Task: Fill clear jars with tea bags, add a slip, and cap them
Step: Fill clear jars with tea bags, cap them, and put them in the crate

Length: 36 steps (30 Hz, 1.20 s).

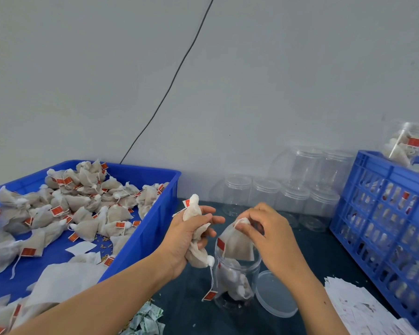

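Forearms reach over the desk (pixel 186 308) as the right hand (pixel 266 228) pinches a tea bag (pixel 237 243) hanging point-up directly above the open jar (pixel 235 284), while the left hand (pixel 189 235) grips spare bags (pixel 195 235) just beside its mouth.

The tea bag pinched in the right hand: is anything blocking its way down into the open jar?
Nothing visible does. The right hand holds the tea bag directly over the open jar, whose mouth is uncapped; its lid lies beside it on the table. The left hand, gripping more tea bags, is off to the side.
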Each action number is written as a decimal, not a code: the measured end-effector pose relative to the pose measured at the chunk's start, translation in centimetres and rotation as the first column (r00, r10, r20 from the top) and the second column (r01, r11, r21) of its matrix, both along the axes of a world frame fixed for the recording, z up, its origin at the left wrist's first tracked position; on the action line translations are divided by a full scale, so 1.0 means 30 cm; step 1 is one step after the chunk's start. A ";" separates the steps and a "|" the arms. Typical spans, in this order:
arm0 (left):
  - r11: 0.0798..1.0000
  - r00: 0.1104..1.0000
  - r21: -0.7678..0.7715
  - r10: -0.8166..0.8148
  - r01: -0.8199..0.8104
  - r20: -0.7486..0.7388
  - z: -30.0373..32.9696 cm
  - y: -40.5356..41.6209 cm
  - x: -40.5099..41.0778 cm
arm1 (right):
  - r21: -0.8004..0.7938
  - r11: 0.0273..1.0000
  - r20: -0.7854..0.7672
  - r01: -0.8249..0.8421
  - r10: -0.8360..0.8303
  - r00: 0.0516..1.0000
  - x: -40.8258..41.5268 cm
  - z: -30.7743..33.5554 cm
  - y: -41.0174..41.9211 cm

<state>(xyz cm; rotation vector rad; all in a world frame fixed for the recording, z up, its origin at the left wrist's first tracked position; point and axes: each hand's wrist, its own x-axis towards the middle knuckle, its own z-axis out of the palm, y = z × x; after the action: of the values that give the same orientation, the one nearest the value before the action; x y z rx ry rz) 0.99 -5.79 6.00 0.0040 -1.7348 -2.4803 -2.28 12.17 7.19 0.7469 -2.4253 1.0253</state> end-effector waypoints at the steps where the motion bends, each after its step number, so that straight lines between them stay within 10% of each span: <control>1: 1.000 1.000 -0.002 -0.002 0.002 0.002 0.000 0.001 0.001 | 0.039 0.999 -0.015 -0.012 0.013 1.000 0.003 -0.003 -0.001; 5: 1.000 1.000 -0.013 -0.003 0.003 0.000 0.005 0.002 0.001 | 0.350 0.937 -0.012 -0.013 0.018 1.000 0.016 0.000 -0.031; 12: 1.000 1.000 -0.027 0.013 -0.012 0.016 0.002 0.000 -0.005 | 0.851 0.522 0.101 -0.055 -0.060 0.993 0.021 0.105 -0.110; 22: 0.994 0.998 -0.092 -0.048 0.051 0.039 0.000 0.002 -0.006 | 0.896 0.230 0.429 -0.381 -0.224 0.875 -0.003 0.111 -0.177; 25: 0.996 0.995 -0.049 -0.071 0.075 0.077 0.006 0.010 -0.003 | 0.881 0.323 0.418 -0.345 -0.194 0.887 -0.016 0.142 -0.160; 30: 0.994 0.991 -0.045 -0.097 0.102 0.097 0.008 0.018 -0.001 | 0.410 0.896 0.463 -0.168 -0.046 0.885 -0.011 0.204 -0.081; 36: 0.868 0.990 -0.493 -0.011 -0.060 -0.139 -0.015 0.017 -0.007 | 0.054 0.991 0.436 -0.125 0.089 0.896 0.008 0.150 -0.152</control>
<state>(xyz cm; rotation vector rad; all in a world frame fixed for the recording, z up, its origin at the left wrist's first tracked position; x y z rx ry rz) 0.77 -5.28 5.55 -0.1848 -2.2327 -1.8888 -2.05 7.60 11.71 0.7497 -2.8436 1.2555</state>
